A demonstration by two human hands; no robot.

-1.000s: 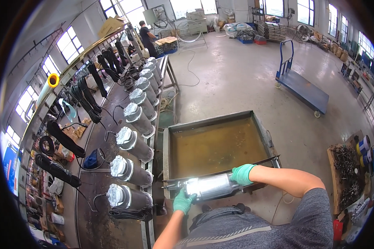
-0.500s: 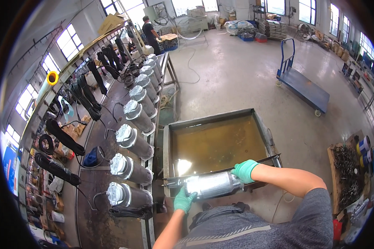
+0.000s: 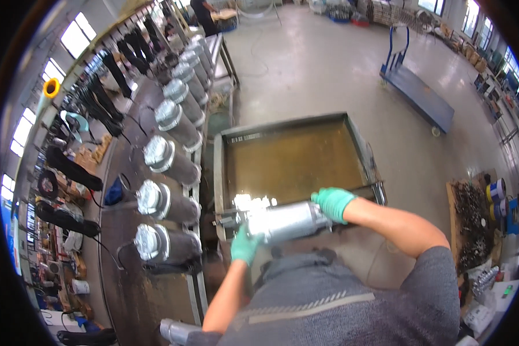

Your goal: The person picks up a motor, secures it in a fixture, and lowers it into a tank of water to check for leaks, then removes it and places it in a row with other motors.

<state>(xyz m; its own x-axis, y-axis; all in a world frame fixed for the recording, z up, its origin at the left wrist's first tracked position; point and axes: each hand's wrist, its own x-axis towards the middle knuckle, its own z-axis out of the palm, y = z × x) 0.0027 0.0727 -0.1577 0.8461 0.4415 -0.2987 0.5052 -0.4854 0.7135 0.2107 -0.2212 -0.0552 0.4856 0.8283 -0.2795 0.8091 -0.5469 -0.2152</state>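
A silver metal cylinder [image 3: 288,222], like a pump body, lies on its side along the near edge of an open metal tank [image 3: 285,123]. Brownish water [image 3: 297,158] stands in the tank. My right hand [image 3: 335,205], in a green glove, is closed around the cylinder's right end. Its left end is gripped by my left hand [image 3: 245,246], gloved the same and slightly blurred, with the fingers at the near underside. Glare whitens part of the cylinder's left half. Whether the cylinder rests on the tank edge or is held just off it, I cannot tell.
To the left, a long workbench [image 3: 155,288] carries a row of grey cylinders with silver caps [image 3: 168,199]. Black cable coils [image 3: 69,167] hang beyond it. A blue flatbed trolley [image 3: 418,95] stands at far right; a box of dark metal parts [image 3: 473,219] sits at right. Another person [image 3: 203,14] stands far off.
My view has tipped downward, so the scene sits higher in the picture. Both hands keep hold of the cylinder by the tank's near edge. Another silver cylinder now shows at the bottom.
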